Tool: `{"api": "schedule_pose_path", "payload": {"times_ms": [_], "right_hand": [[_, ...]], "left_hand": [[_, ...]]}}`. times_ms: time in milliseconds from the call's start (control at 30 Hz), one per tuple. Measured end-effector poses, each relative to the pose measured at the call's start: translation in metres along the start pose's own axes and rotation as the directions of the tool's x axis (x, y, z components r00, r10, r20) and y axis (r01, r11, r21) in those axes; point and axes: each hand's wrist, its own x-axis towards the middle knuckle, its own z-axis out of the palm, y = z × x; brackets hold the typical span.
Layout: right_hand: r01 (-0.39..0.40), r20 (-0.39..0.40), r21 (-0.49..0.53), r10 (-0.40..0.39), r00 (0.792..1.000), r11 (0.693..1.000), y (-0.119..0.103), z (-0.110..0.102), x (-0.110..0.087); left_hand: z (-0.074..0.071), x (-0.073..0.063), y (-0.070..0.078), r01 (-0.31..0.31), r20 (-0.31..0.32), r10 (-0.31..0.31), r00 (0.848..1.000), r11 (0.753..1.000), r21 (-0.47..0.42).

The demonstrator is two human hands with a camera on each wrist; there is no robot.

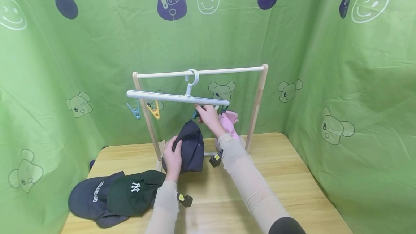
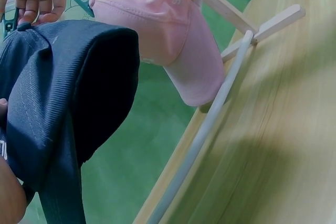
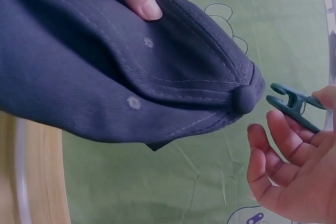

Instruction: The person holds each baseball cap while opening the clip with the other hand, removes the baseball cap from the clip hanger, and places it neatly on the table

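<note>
My left hand [image 1: 173,158] grips a navy baseball cap [image 1: 191,151] by its side, crown turned up, under the light blue hanger [image 1: 175,97]. In the right wrist view, a left thumb [image 3: 149,9] presses on the cap's folded fabric. Between thumb and fingers, my right hand [image 1: 210,118] pinches the handles of a dark green clip [image 3: 294,103]. The clip's parted tips face the cap's top button [image 3: 243,99], a small gap away. To the right, a pink cap [image 2: 152,24] hangs from another dark clip [image 1: 224,109].
A rack with a white rail [image 1: 230,70] and wooden legs holds the hanger, which tilts down rightward. A blue clip [image 1: 134,110] and a yellow clip [image 1: 154,110] hang at its left. A dark green cap [image 1: 130,198] overlaps a navy COLORADO cap [image 1: 86,196] on the wooden table [image 1: 292,183].
</note>
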Motion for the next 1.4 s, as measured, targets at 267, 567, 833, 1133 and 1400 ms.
{"api": "schedule_pose_path", "payload": {"times_ms": [267,567,833,1133,1400], "right_hand": [[-0.006,0.003,0.003,0.006,1.000,1.000,0.001,0.001,0.001],[-0.010,-0.002,0.003,0.010,1.000,1.000,0.002,0.001,0.001],[-0.020,-0.002,-0.015,0.020,1.000,1.000,0.002,0.002,0.000],[-0.009,-0.010,-0.022,0.008,1.000,1.000,0.003,0.003,0.001],[-0.001,-0.020,-0.033,0.001,1.000,0.999,0.002,0.003,0.001]], "left_hand": [[-0.005,-0.004,0.001,-0.078,-0.017,0.080,0.997,0.995,0.063],[-0.011,-0.006,-0.006,-0.190,-0.037,0.195,0.980,0.975,0.117],[-0.018,-0.011,-0.012,-0.178,-0.029,0.184,0.983,0.975,0.133],[-0.025,-0.016,-0.009,-0.186,-0.024,0.193,0.981,0.967,0.174],[-0.031,-0.019,-0.012,-0.174,-0.026,0.181,0.983,0.967,0.184]]}}
